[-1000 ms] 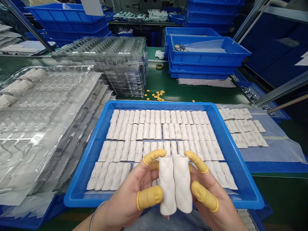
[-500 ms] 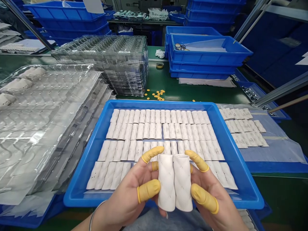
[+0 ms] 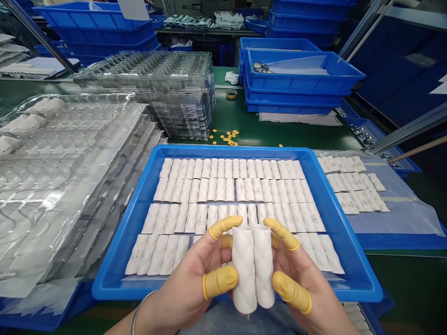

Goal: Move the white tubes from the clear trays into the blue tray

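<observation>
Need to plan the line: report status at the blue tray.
Left hand, right hand: gripping two white tubes, upright, touching. Above blue tray. Rows of tubes below.

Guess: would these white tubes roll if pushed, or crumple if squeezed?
The white tubes probably roll: they are round, lying sideways in the blue tray. They likely resist crumpling, staying round while pinched by the left hand and right hand.

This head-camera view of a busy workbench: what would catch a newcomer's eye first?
The big blue tray fills the middle, packed with neat rows of white tubes. At the front, over the tray, the left hand and right hand, wearing yellow finger cots, hold two white tubes side by side. Behind, to the left, rises a stack of clear plastic trays.
</observation>
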Demonstrator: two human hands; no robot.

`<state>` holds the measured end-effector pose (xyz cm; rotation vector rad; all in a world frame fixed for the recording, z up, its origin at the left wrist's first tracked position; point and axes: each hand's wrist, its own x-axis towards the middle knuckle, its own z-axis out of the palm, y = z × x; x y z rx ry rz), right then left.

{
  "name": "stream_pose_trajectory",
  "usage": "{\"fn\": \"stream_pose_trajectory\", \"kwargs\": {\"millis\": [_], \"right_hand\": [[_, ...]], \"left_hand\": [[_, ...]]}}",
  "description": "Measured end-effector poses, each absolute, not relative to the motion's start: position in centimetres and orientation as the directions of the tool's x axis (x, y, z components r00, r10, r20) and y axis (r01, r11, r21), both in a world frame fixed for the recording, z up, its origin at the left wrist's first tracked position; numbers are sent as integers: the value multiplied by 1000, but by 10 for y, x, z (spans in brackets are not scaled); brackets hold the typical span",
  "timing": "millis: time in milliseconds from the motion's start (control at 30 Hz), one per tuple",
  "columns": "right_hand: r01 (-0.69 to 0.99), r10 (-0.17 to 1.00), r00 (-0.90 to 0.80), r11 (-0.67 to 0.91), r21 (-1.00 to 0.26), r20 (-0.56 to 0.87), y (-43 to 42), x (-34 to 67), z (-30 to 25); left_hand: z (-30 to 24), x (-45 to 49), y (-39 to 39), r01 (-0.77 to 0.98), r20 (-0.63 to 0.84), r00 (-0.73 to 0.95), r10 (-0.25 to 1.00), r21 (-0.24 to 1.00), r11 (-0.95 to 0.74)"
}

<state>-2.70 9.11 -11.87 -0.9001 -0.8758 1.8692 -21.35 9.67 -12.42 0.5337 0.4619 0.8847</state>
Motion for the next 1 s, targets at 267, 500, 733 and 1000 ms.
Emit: {"fn": "stream_pose_trajectory", "kwargs": {"millis": [267, 500, 733, 1000], "right_hand": [[-417, 892, -373, -407, -812, -256, 89, -25, -119], [-222, 936, -308, -242, -944, -168, 79, -28, -128], [27, 971, -211, 117, -993, 109, 76, -30, -131], [31, 932, -303, 218, -975, 198, 75, -28, -134]], "left_hand": [[-126, -221, 95, -539, -185, 526, 830, 683, 493], [-133, -221, 88, -152, -210, 351, 913, 949, 277], [-123, -218, 92, -5, 114, 355, 928, 993, -121], [-123, -219, 91, -12, 164, 352, 922, 985, -170]]}}
